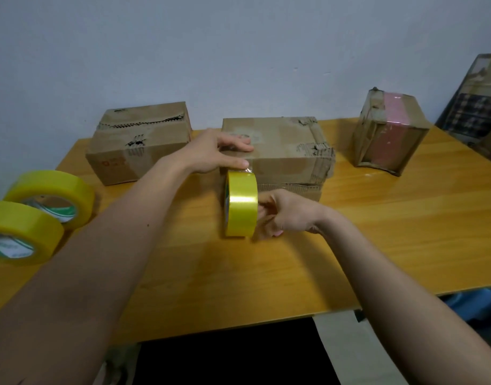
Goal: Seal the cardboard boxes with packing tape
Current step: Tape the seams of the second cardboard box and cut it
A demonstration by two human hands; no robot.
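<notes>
The yellow tape roll (pixel 241 203) is gripped upright on its edge by the right hand (pixel 287 213), whose fingers are curled into the core. The free end of tape is pinned to the front face of the middle box (pixel 277 151) by the thumb of the left hand (pixel 218 151), while its straight fingers are laid flat on the box top. Sealing of this box is judged barely begun: only a short clear strip is drawn out. The box, worn and torn at its right edge, is set at the centre of the table (pixel 377 245). A second torn box (pixel 133 145) at ten o'clock appears unsealed; a third box (pixel 388 132) at two o'clock is already banded in pink. Two spare rolls (pixel 30 215) are left at nine o'clock.
</notes>
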